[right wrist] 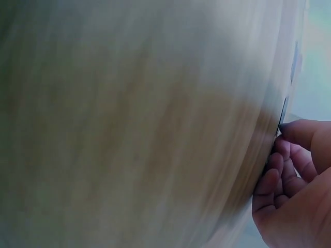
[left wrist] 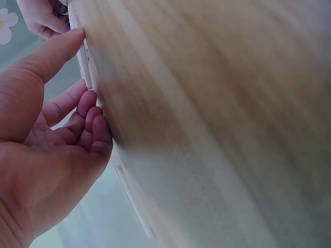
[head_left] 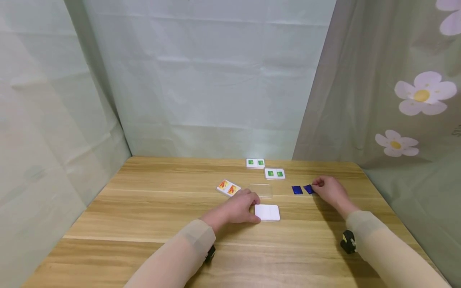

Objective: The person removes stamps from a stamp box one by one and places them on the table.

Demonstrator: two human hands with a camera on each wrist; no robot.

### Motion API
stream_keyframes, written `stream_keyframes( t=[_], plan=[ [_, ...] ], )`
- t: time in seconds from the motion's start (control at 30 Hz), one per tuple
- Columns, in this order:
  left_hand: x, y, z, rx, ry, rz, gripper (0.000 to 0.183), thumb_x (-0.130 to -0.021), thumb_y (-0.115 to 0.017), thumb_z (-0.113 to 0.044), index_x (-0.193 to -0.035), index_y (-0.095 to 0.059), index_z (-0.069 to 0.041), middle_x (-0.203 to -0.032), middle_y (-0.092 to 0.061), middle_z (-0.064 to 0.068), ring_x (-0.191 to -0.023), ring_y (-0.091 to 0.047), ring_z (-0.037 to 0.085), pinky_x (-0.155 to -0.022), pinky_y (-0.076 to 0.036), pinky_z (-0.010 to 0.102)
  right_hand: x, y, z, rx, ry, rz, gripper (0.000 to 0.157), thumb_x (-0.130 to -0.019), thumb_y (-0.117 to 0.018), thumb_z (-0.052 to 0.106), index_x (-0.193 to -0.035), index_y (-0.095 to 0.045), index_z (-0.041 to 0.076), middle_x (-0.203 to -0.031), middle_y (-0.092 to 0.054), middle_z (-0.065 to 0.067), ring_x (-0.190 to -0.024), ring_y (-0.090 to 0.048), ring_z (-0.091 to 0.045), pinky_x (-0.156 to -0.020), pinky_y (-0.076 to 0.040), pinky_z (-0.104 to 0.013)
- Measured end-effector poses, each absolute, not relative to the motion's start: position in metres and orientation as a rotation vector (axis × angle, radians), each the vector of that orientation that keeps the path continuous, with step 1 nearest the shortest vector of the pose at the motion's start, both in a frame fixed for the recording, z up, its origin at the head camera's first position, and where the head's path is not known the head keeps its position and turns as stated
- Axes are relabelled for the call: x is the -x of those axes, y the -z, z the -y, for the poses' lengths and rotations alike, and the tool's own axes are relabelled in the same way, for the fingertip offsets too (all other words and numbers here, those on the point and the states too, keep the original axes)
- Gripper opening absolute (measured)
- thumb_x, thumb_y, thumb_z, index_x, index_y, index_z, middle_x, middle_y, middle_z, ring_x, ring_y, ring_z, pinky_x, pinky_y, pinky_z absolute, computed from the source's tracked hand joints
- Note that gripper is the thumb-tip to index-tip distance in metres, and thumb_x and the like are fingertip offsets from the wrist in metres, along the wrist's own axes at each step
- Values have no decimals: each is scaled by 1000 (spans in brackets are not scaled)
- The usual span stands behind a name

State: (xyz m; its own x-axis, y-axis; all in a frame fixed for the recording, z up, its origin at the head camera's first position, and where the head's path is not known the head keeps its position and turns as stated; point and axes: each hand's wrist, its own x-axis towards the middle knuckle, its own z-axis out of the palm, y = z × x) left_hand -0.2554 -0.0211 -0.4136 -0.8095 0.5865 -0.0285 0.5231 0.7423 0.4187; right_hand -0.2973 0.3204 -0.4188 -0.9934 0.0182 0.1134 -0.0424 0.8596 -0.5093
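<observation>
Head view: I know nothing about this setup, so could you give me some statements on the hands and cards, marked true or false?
1. The right hand touches the nearer of two blue squares. True.
2. The orange-pictured card lies left of the clear rectangle. True.
3. The left hand is at a green-pictured card. False: its thumb and a finger are at the blank white card.
4. The clear rectangle lies right of both blue squares. False: it lies left of them.
</observation>
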Motion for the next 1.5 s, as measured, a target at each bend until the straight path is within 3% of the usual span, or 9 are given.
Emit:
stream_keyframes(
  t=[0.47,0.67,1.07,1.33,1.5],
  plan=[
    [257,414,21,-917,-601,-2777,50,-81,-85,-39,-118,-64,-13,-106,-56,-4,-97,-47,12,-89,-43,27,288,414,-319,8,-942,2882,24,-99,-64,19,-111,-67,-1,-109,-67,-20,-96,-60,-33,-84,-48,-49],
    [257,413,22,-923,-616,-2777,50,-81,-86,-38,-119,-64,-12,-106,-56,-3,-98,-47,13,-90,-44,27,280,407,-309,-129,-1031,2832,28,-99,-66,23,-117,-69,1,-111,-69,-16,-100,-62,-30,-84,-49,-44],
    [257,414,24,-928,-642,-2770,50,-81,-86,-37,-118,-65,-11,-108,-56,-2,-99,-48,12,-92,-44,28,257,408,-267,-370,-1384,2858,35,-94,-74,24,-123,-67,4,-103,-66,-6,-92,-58,-22,-74,-49,-29],
    [256,411,27,-922,-633,-2774,49,-81,-86,-36,-117,-65,-11,-107,-57,-1,-98,-48,13,-91,-44,29,247,410,-241,-571,-1457,2909,48,-91,-78,27,-132,-63,8,-118,-62,-10,-105,-60,-25,-82,-50,-36],
    [256,412,28,-935,-633,-2777,49,-81,-86,-37,-116,-65,-11,-106,-57,-1,-97,-48,13,-90,-44,28,243,414,-232,-559,-1470,2949,54,-87,-81,26,-135,-61,11,-122,-60,-7,-104,-58,-24,-83,-49,-36]
  ],
)
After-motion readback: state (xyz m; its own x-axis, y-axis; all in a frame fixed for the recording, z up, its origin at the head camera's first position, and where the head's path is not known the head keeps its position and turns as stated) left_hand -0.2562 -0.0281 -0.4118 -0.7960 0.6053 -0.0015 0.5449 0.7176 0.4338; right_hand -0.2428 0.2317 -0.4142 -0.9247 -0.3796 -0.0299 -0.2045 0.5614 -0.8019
